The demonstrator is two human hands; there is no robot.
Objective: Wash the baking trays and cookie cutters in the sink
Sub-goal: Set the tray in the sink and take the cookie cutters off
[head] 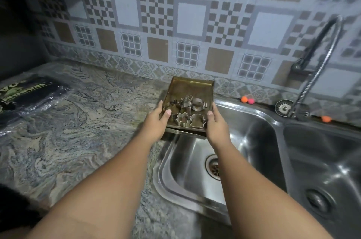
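Note:
A golden rectangular baking tray [192, 87] is held over the far left corner of the left sink basin [252, 137], with what looks like a second tray edge just under its near side. Several metal cookie cutters [188, 113] lie in its near half. My left hand [157, 121] grips the tray's left near edge, thumb on the rim. On the right near edge my right hand [215, 125] grips the same way.
A marbled stone counter [82, 121] stretches to the left, with a dark plastic-wrapped package [29, 98] on it. A flexible metal tap [320, 59] rises at the right. A second basin [328, 162] lies right of the first. Small orange and pink balls [246, 100] sit on the back ledge.

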